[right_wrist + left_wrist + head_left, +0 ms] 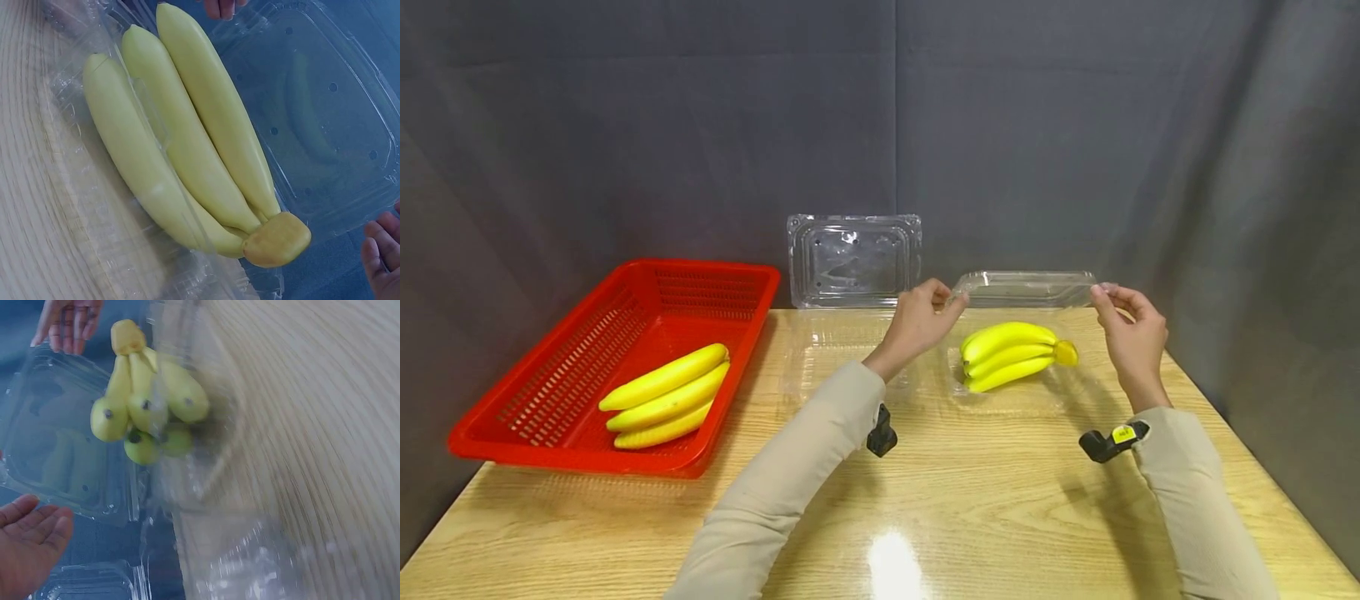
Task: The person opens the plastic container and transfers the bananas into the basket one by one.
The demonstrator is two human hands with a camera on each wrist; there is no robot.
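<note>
A bunch of yellow bananas (1009,357) lies in the base of a clear plastic clamshell container (1000,406) on the right. Its hinged lid (1026,289) stands raised behind the fruit. My left hand (919,323) pinches the lid's left corner between thumb and fingers. At the opposite corner, my right hand (1135,337) pinches the lid too. The wrist views look through the clear plastic at the bunch (142,394), its stem end on the right hand's side. The lid (337,112) mirrors the fruit faintly.
A second clear container (850,354) sits left of the first, its lid (855,260) upright. Farther left, a red plastic basket (587,468) holds another bunch of bananas (666,398). A grey curtain (880,125) hangs behind the wooden table (985,508).
</note>
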